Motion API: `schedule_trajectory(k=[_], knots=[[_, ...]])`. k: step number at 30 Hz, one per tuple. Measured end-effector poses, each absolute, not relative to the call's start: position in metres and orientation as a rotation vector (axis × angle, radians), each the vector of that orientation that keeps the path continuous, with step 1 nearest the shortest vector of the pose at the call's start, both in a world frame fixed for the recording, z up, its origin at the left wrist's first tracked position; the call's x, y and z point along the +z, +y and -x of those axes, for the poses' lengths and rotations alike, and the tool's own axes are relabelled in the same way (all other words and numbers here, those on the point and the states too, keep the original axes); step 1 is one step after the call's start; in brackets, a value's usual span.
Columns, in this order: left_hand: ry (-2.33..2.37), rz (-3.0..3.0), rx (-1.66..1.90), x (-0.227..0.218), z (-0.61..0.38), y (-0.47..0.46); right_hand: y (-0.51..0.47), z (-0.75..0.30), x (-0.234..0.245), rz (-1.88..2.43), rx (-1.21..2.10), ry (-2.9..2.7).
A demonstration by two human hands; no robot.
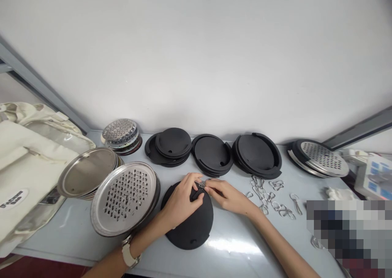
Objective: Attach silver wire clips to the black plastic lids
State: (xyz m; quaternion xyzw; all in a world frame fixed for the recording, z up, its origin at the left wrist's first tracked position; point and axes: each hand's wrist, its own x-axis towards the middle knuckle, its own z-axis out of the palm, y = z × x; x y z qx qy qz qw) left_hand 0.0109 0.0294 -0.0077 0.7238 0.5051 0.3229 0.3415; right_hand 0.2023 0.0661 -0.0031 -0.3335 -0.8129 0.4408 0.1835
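Note:
A black round disc (191,229) lies on the table in front of me, with a hole near its front edge. My left hand (185,198) is closed at its far edge, thumb and fingers curled around the rim. From the right, my right hand (225,193) pinches a small metal spring clip (201,184) at that edge, beside my left fingertips. Whether the clip passes through the disc is hidden by the fingers. More loose metal clips (269,196) are scattered to the right of my right hand.
Along the wall stand stacks of black discs (173,143), black rimmed lids (211,151) and larger ones (257,153). Perforated grater plates (127,196) and plain metal plates (88,173) are at left, beside cream bags (27,167). Another grater stack (324,157) sits at right.

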Motion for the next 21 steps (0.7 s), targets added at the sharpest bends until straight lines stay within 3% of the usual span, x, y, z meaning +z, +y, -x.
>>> schedule_trajectory(k=[21], knots=[[1.271, -1.904, 0.868, -0.0054, -0.0122, 0.0291, 0.0626, -0.2002, -0.0086, 0.994, 1.172, -2.257]])
